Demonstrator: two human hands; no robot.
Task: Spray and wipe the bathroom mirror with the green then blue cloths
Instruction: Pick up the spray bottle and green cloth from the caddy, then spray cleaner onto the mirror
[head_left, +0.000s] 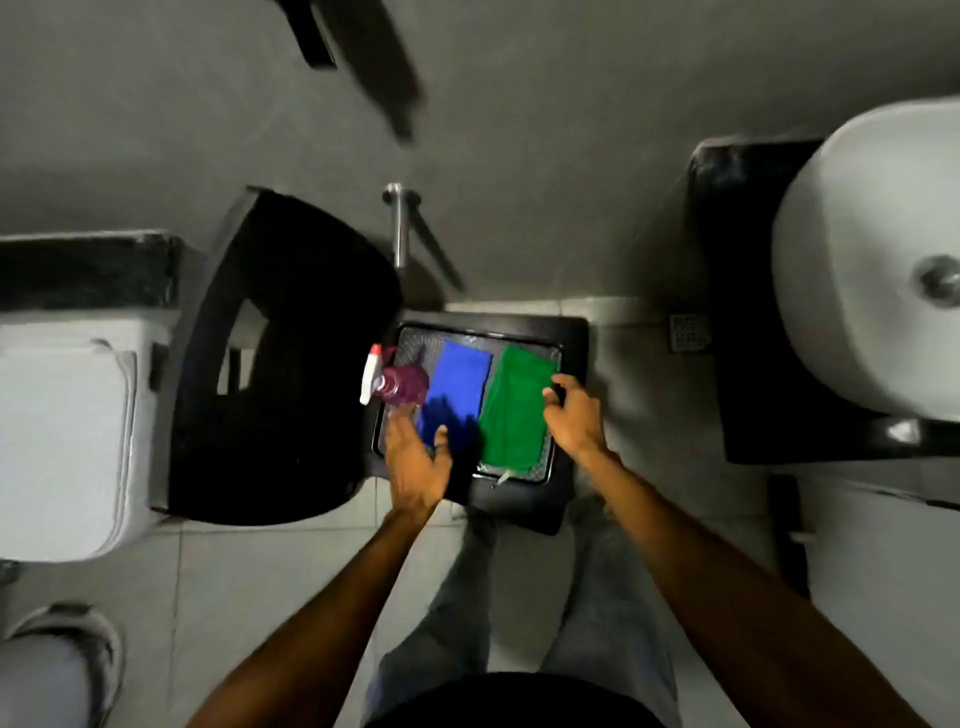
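The left hand (415, 462) hovers with its grip open, fingers spread over the near left corner of the tray (551, 467), just below the spray bottle (397, 382). The right hand (574, 415) curls its grip on the tray's right rim, touching the green cloth (511, 410). The blue cloth (457, 397) lies flat in the tray between bottle and green cloth. The tray sits on a black stool (571, 332).

Looking down at a dark tray (570, 332) holding a folded blue cloth (462, 379) beside a green cloth (511, 415), with a pink spray bottle (400, 384) at the tray's left edge. Left hand (415, 462) spread open over the blue cloth; right hand (574, 415) resting on the green cloth's right edge.
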